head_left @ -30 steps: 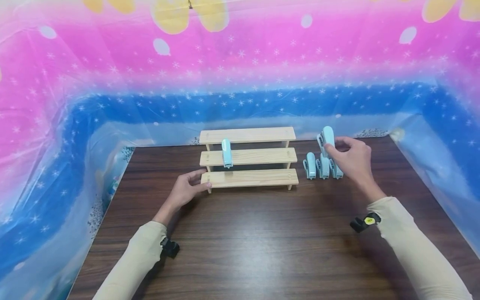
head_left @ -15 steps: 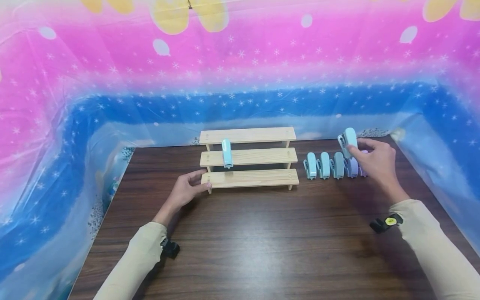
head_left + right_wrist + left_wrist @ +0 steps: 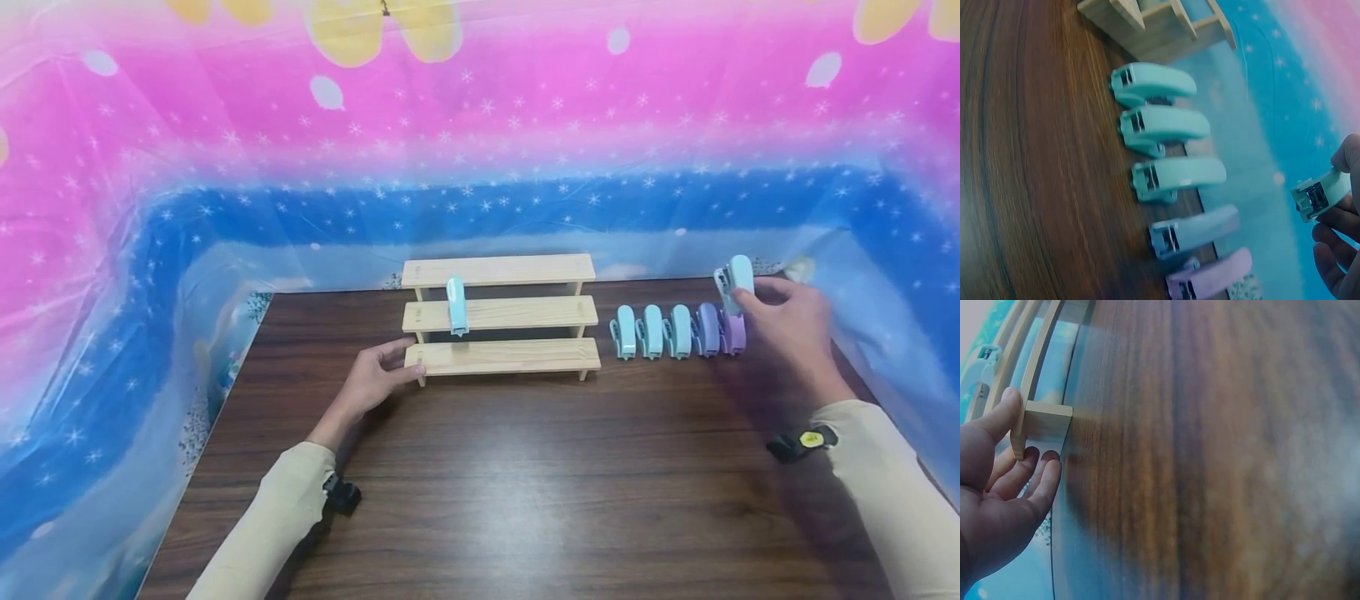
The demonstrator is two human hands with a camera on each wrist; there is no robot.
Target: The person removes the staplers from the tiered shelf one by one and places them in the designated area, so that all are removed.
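Note:
My left hand holds the left end of a three-step wooden display rack, thumb over the lowest board and fingers behind and below it. A mint-green hand-held hole punch stands toward the left of the middle step. My right hand pinches another mint hole punch between thumb and fingers, raised above the right end of a row. In that row on the table stand several more: mint ones at the left, then a blue-violet punch and a purple punch.
The dark wood-grain table spreads out in front of the rack. A pink and blue snowflake cloth hangs behind the table and along both sides. Black camera straps sit on both sleeves.
My right hand has carried the held hole punch rightward along the row, uncovering the blue-violet and purple punches. My left hand stays on the rack.

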